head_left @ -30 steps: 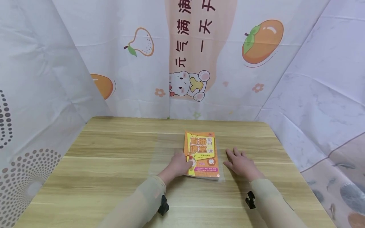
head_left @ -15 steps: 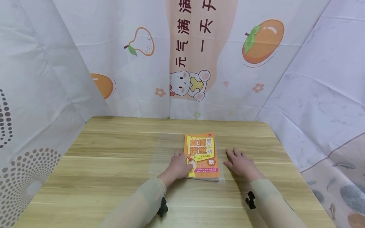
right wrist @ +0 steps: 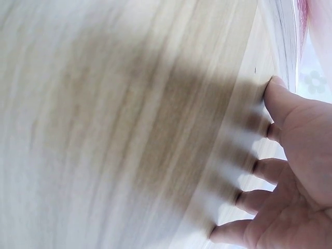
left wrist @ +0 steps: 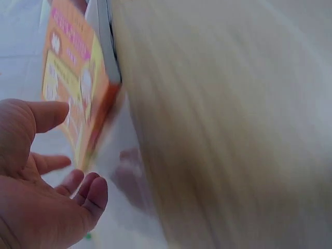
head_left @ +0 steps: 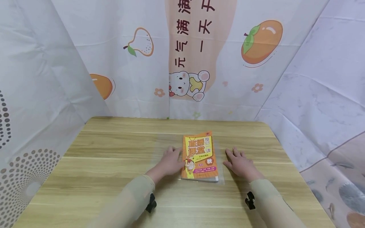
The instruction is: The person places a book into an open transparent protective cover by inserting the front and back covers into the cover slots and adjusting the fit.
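An orange and yellow paperback book point(head_left: 199, 155) lies face up in the middle of the wooden table, on a clear plastic sheet point(head_left: 163, 142) whose edges show on both sides. At the book's left edge is my left hand point(head_left: 169, 161), thumb towards the cover. In the left wrist view that hand point(left wrist: 46, 192) has its fingers loosely bent, apart from the book point(left wrist: 78, 57), with nothing in its grasp. To the right of the book, my right hand point(head_left: 240, 163) rests fingertips on the wood. The right wrist view shows this hand point(right wrist: 295, 171) with spread fingers, holding nothing.
The wooden table point(head_left: 108, 164) has a far edge close to a printed curtain point(head_left: 142, 72). Pale curtains also hang at left point(head_left: 34, 79) and right point(head_left: 328, 79).
My left hand has let go of the book's left side and moved left. The book has shifted slightly left and turned a little. The right hand stays in place.
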### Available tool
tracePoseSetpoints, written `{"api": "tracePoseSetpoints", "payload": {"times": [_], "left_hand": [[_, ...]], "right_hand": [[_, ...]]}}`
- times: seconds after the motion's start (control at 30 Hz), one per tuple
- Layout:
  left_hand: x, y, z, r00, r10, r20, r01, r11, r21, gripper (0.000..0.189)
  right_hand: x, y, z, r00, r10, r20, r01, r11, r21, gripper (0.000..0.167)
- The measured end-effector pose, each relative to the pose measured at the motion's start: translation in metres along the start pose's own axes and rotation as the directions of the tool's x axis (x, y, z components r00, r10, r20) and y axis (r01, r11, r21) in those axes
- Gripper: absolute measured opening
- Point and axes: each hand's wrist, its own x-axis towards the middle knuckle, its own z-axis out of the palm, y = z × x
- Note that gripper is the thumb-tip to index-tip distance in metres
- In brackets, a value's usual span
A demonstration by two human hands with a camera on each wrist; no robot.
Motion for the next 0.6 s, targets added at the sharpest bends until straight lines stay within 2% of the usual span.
{"api": "tracePoseSetpoints", "payload": {"times": [0.13,0.3,0.5,0.6], "left_hand": [[-0.002,-0.015,-0.020,0.998,0.067,-0.001,-0.066,0.990,0.126,0.066],[-0.006,-0.034,-0.043,0.991,0.122,0.053,-0.132,0.949,0.286,0.069],[-0.010,-0.059,-0.062,0.974,0.142,0.174,-0.196,0.914,0.354,0.076],[-0.011,-0.069,-0.069,0.965,0.133,0.225,-0.207,0.913,0.351,0.079]], "right_hand": [[0.000,0.000,0.001,1.000,0.001,0.001,-0.001,1.000,0.001,0.067],[0.000,0.000,0.001,1.000,-0.003,-0.005,0.003,1.000,-0.008,0.067],[0.000,0.000,0.001,1.000,-0.005,-0.010,0.005,1.000,-0.008,0.067],[0.000,0.000,0.001,1.000,-0.007,-0.014,0.007,1.000,-0.012,0.067]]}}
